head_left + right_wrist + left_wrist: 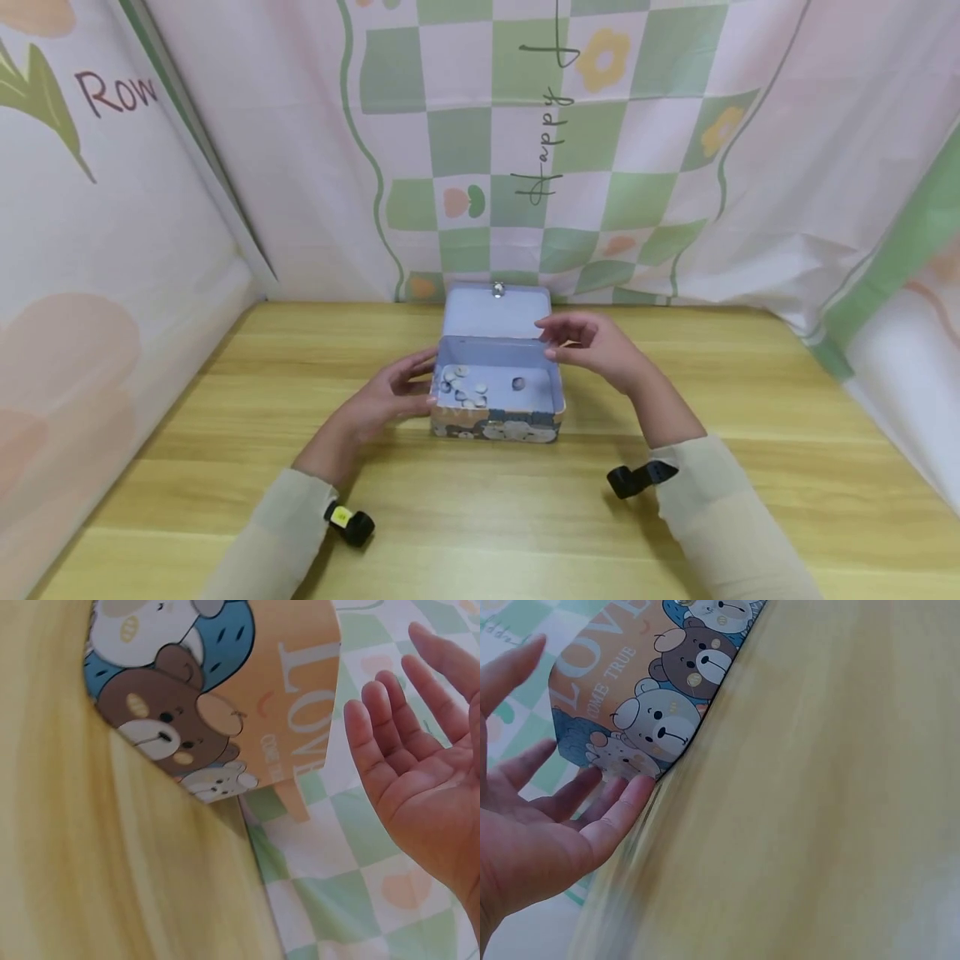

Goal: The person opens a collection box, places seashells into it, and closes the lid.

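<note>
A hinged tin box [498, 414] with bear drawings stands on the table, its pale lid [480, 312] tipped back. Several small whitish pieces, like pebbles or shells, lie at the left of the box's floor, and one darker piece [518, 383] sits apart on the right. My left hand [386, 396] is at the box's left side; in the left wrist view its relaxed fingers reach the lower corner. Over the right rim, near the lid hinge, hovers my right hand [600, 346]. The right wrist view shows its palm bare and its fingers loosely bent beside the box.
The wooden table [480, 517] runs to a checked cloth curtain [517, 142] close behind the lid. More printed cloth hangs at left and right. A black strap device [351, 525] is worn on the left wrist and another black device [641, 477] on the right.
</note>
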Tool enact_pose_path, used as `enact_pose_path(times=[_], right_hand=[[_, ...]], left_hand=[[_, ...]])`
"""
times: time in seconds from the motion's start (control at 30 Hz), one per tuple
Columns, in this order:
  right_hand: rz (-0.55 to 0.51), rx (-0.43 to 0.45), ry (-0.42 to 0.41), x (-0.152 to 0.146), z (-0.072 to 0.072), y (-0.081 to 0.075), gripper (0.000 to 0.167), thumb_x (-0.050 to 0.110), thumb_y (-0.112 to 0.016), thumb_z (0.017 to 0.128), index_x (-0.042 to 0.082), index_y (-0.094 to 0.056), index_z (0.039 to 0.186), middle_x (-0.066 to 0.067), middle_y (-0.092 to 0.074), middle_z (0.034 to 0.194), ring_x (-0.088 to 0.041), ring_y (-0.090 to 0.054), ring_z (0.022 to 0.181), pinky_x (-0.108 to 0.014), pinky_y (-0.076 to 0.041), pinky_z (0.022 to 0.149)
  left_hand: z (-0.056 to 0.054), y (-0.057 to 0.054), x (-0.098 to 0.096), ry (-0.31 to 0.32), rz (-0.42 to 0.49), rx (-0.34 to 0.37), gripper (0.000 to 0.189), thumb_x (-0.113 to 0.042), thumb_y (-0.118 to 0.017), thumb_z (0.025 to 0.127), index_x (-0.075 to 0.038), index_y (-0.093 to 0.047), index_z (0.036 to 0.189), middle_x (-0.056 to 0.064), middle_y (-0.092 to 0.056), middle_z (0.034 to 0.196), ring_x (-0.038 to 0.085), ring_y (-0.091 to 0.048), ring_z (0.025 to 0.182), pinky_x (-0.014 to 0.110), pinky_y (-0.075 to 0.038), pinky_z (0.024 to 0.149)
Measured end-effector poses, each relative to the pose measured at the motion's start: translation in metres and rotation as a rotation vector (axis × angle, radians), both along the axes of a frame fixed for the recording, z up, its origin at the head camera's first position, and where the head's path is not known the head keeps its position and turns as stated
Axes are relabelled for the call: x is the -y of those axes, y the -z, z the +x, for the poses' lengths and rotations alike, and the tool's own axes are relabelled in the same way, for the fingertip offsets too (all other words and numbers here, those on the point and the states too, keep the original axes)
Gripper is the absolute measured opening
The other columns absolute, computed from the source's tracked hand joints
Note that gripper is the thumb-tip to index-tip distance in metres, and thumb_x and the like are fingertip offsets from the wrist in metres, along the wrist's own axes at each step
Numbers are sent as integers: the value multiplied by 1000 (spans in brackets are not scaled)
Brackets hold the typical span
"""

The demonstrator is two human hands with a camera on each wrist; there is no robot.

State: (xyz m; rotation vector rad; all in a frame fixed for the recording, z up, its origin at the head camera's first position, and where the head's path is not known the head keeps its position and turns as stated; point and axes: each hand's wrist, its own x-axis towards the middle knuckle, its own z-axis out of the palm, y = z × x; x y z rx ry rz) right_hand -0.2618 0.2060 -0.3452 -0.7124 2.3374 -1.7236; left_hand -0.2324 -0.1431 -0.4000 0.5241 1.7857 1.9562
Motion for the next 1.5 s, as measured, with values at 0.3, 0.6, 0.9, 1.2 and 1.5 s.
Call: enact_pose_path(times=[0.3,0.6,0.9,1.2,1.5], right_hand=[[-55,20,87,-14,3,13,52,11,-72,89,-6,-50,133,-28,-53,128,-27,-56,110,-27,-55,88],[-62,81,166,-18,-2,23,57,19,-71,90,3,-46,139,-19,-47,139,-41,-42,130,-29,-49,99],[-47,139,205,-22,-12,32,60,20,-67,93,-2,-42,143,-24,-43,144,-34,-44,130,-40,-40,109],[-66,206,228,-20,-27,45,63,17,-62,96,-3,-33,148,-23,-33,152,-36,-44,130,-40,-43,107],[-228,350,208,-12,-43,56,61,2,-53,98,-4,-23,151,-30,-32,149,-14,-62,102,-32,-52,97]], left_hand=[[4,-3,2,-159,-6,31,73,-11,-65,93,-7,-25,153,15,-27,156,35,-37,136,48,-40,109],[-8,0,0,-244,92,101,70,-9,-63,94,-13,-27,154,16,-25,157,37,-38,135,48,-40,109],[-27,2,-7,-243,102,120,69,-9,-59,96,-8,-22,155,20,-20,158,39,-36,135,49,-38,110],[-49,0,-13,-318,172,227,69,-13,-62,95,-10,-26,153,18,-27,155,36,-40,133,47,-43,107],[-77,3,-27,-397,51,285,59,-13,-63,95,-11,-39,149,16,-54,137,29,-63,109,40,-51,98]])
